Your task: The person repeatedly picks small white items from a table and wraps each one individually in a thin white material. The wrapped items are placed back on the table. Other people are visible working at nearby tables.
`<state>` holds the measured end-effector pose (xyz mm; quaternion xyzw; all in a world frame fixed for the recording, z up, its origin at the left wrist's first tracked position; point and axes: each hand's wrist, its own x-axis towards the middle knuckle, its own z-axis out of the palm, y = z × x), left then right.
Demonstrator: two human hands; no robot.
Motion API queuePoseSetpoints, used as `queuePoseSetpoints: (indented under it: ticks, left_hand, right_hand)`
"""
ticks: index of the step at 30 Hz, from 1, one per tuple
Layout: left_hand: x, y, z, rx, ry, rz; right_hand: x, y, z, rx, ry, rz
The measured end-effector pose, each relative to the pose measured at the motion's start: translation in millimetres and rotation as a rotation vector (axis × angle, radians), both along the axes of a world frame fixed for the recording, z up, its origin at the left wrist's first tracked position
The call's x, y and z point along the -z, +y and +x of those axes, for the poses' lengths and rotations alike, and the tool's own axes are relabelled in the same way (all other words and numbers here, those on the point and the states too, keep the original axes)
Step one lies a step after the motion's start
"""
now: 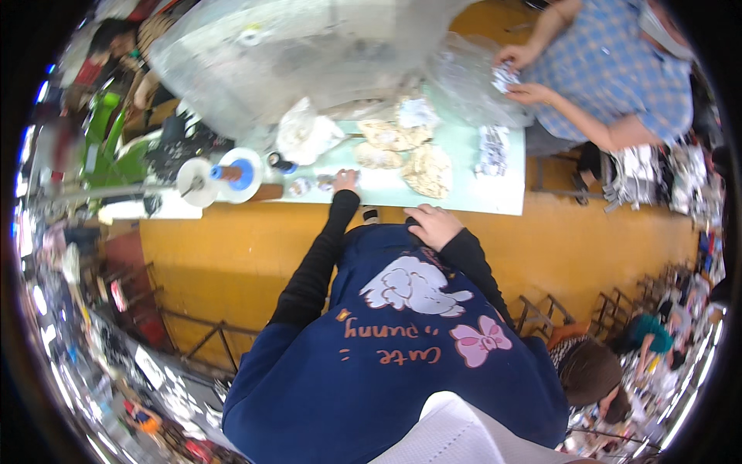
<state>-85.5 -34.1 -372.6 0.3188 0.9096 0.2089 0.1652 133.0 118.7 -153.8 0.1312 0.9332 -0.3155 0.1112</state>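
My left hand (345,180) reaches out in a black sleeve to the near edge of a pale green table (471,197). Its fingers rest by some small wrapped pieces (313,185); whether it grips one is hidden. My right hand (434,226) lies against the top of my dark blue apron (402,340), just short of the table edge, holding nothing. Several beige lace-like rounds (427,170) lie on the table just beyond both hands.
A big clear plastic bag (294,54) covers the far side. A spool with white discs and a blue core (232,174) stands left. A person in a blue checked shirt (618,77) handles small white pieces (506,77) at the far right. Below is orange floor (232,255).
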Motion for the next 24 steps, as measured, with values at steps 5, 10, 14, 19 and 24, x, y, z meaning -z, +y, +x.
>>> queuePoseSetpoints:
  ticks: [5, 10, 14, 19, 24]
  left_hand:
    - [-2.3, 16.2, -20.6, 0.186, 0.092, -0.246]
    - [-19.2, 17.9, -25.0, 0.145, 0.140, -0.295]
    - [-23.4, 10.2, -16.4, 0.078, 0.081, -0.144]
    - [-16.6, -13.9, 10.6, 0.156, -0.324, -0.043]
    - [-28.3, -41.2, 31.5, 0.187, -0.575, -0.063]
  right_hand:
    - [-8.3, -0.8, 13.8, 0.101, -0.014, -0.004]
    - [-5.4, 16.3, 37.5, 0.271, -0.029, -0.158]
    - [47.3, 57.3, 53.3, 0.449, 0.075, -0.199]
    - [156.3, 106.8, 51.6, 0.858, 0.015, 0.149]
    - [224.2, 124.9, 58.7, 0.897, -0.025, 0.274]
